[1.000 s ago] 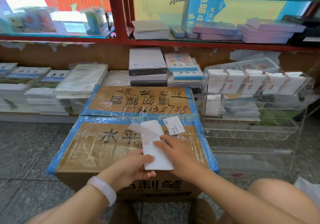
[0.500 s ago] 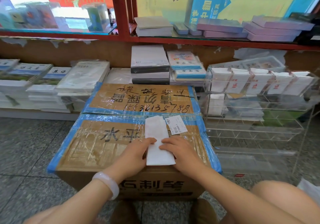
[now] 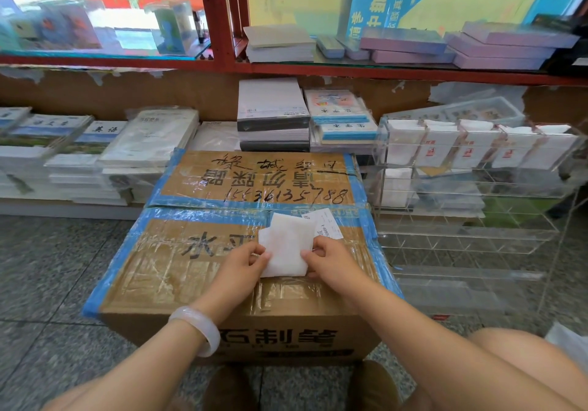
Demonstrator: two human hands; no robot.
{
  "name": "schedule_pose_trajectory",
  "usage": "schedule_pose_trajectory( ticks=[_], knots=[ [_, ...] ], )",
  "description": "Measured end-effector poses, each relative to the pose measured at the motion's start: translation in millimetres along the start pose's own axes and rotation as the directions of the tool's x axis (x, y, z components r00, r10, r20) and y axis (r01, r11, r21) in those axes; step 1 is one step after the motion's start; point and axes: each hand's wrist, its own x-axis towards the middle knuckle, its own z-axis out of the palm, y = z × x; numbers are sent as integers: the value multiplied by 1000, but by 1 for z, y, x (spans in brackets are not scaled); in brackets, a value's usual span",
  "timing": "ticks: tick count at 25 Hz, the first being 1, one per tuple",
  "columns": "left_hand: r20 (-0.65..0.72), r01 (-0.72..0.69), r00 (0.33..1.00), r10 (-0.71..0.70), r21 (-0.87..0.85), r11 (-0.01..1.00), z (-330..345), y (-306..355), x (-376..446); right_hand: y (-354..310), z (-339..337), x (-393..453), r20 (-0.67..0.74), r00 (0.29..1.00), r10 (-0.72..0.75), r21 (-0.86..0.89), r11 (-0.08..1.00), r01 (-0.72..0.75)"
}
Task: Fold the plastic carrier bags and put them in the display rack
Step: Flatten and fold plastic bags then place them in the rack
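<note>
- Folded shorter than half a second ago, the white carrier bag (image 3: 286,245) lies on the taped cardboard box (image 3: 197,270).
- Left hand (image 3: 241,262) pinches its left edge — right hand (image 3: 327,259) pinches the right edge.
- Clear display rack (image 3: 471,219) stands just right of the box.

Taped cardboard box (image 3: 178,267) on speckled floor (image 3: 47,270), handwriting and white shipping label (image 3: 327,226) on top. Workbook stacks (image 3: 95,156) left on low ledge. Behind: red-framed glass shelf (image 3: 219,22) with purple flat boxes (image 3: 477,46).
</note>
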Motion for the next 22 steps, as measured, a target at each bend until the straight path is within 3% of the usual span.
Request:
schedule_pose_trajectory(
  ticks=[4,8,11,13,15,16,17,18,19,21,22],
  knots=[
    [-75,89,993,-87,27,996,5,6,5,-11,6,0,-85,995,44,-83,995,-51],
    [-131,155,980,-150,29,988,5,6,9,-18,15,-2,30,982,189,76,979,-190],
    [-123,84,991,-60,206,975,4,2,10,-18,19,-6,114,936,334,278,893,-353],
    [-109,-2,993,38,314,950,6,1,10,-19,14,-11,91,931,353,252,896,-365],
    [-86,-46,993,78,328,944,9,-1,12,-16,5,-12,-98,980,173,-115,976,-184],
    [-80,-57,993,88,332,942,9,-2,12,-15,1,-11,-181,983,-40,-385,922,-34],
    [-74,-69,992,100,335,940,10,-3,12,-16,-2,-11,-164,948,-272,-599,791,123],
    [-64,-80,992,107,332,940,10,-4,12,-17,-1,-9,-51,896,-440,-713,644,276],
    [-59,-90,991,116,333,939,10,-4,11,-17,4,-6,124,861,-494,-764,507,400],
    [-51,-104,991,126,312,944,11,-8,9,-7,15,2,397,810,-431,-772,321,549],
    [-67,-103,989,130,312,945,12,-7,8,1,18,7,453,808,-377,-765,300,570]
  ],
)
